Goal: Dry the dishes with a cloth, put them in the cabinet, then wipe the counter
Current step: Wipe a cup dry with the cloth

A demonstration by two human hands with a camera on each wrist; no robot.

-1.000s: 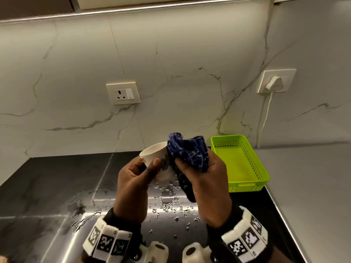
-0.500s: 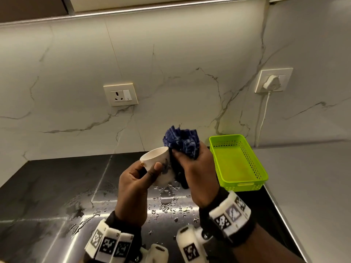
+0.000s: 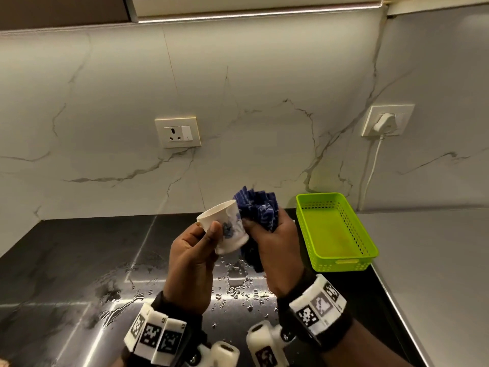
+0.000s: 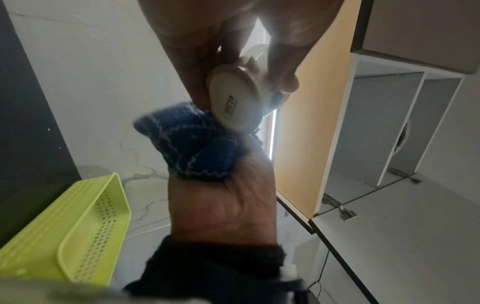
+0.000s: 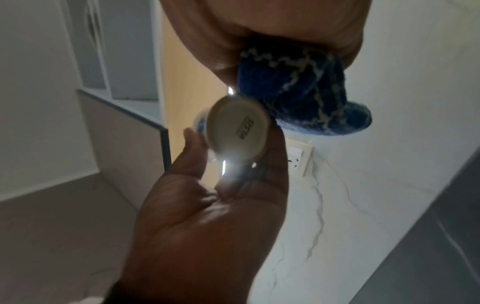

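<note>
I am looking into a home kitchen; a dark polished counter (image 3: 66,263) runs below a white marble-veined backsplash (image 3: 238,88), wet with scattered water drops (image 3: 238,287); a wall socket (image 3: 177,132) sits in the backsplash, a second socket with a plug and white cord (image 3: 386,120) to its right; upper cabinets carry a light strip (image 3: 251,15) beneath; a green perforated plastic basket (image 3: 334,231) stands on the counter; my left wrist view shows an open cabinet (image 4: 384,127).

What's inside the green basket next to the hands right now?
The green basket shows only its bare perforated floor; nothing lies in it. Its near wall hides a thin strip of floor. The right hand beside it holds the blue cloth.
</note>
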